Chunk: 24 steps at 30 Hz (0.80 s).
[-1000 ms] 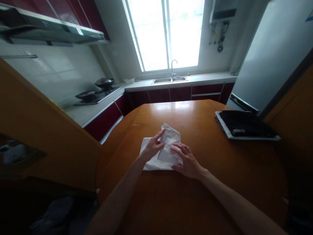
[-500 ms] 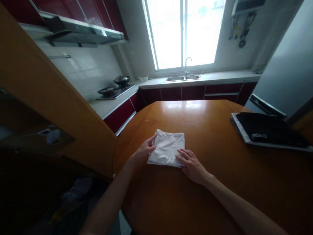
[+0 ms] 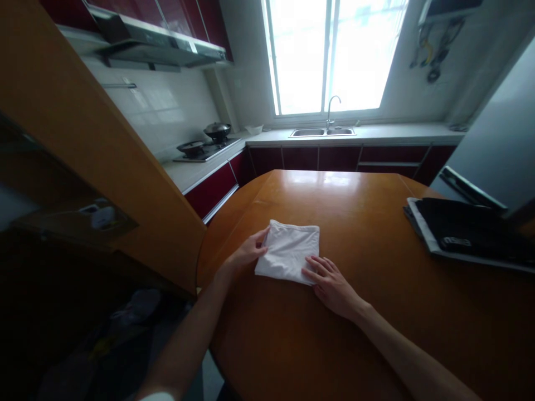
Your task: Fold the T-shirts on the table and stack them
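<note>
A folded white cloth garment (image 3: 290,248) lies nearly square on the wooden table (image 3: 334,345), with slight wrinkles across its top. At its left edge rests my left hand (image 3: 249,248), thumb and forefinger apart and touching the fabric; its other fingers are partly hidden. My right hand (image 3: 332,284) lies on the lower right corner, its fingers stretched out over the cloth. Neither hand lifts the fabric.
A stack of folded dark and white clothes (image 3: 468,228) sits at the table's right side. Beyond the table stand a counter with a sink (image 3: 324,132) and a stove with pans (image 3: 217,130). A wooden partition (image 3: 137,184) borders the left.
The camera view has turned slightly left, so the scene sits further right. Both hands stay at the same places on the garment.
</note>
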Each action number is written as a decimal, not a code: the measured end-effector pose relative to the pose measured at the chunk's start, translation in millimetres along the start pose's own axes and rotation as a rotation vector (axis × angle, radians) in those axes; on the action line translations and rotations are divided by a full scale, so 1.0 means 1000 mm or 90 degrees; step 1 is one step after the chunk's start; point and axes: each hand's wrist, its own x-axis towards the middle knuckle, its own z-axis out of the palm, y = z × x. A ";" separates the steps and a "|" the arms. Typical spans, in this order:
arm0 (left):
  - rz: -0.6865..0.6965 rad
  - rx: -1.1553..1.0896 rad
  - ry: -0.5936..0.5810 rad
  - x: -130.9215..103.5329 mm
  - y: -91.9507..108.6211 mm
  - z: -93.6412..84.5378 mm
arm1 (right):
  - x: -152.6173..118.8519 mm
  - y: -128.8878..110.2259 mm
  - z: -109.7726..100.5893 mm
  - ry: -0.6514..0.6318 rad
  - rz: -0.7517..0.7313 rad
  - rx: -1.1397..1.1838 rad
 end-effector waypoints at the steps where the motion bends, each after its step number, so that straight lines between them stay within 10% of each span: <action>1: 0.010 0.027 -0.006 0.000 -0.001 -0.001 | 0.000 0.000 0.000 0.000 -0.002 -0.002; 7: 0.026 0.231 -0.022 0.000 -0.014 -0.006 | 0.000 0.001 0.001 -0.013 -0.008 -0.008; 13: 0.066 0.485 0.135 0.010 -0.001 0.018 | 0.002 -0.003 -0.003 -0.038 -0.036 0.005; 18: 0.083 0.564 0.014 0.027 0.002 0.048 | 0.002 -0.004 -0.006 -0.082 -0.066 0.013; 24: -0.010 0.579 -0.032 0.033 -0.028 0.039 | -0.003 -0.006 -0.008 -0.084 -0.067 0.058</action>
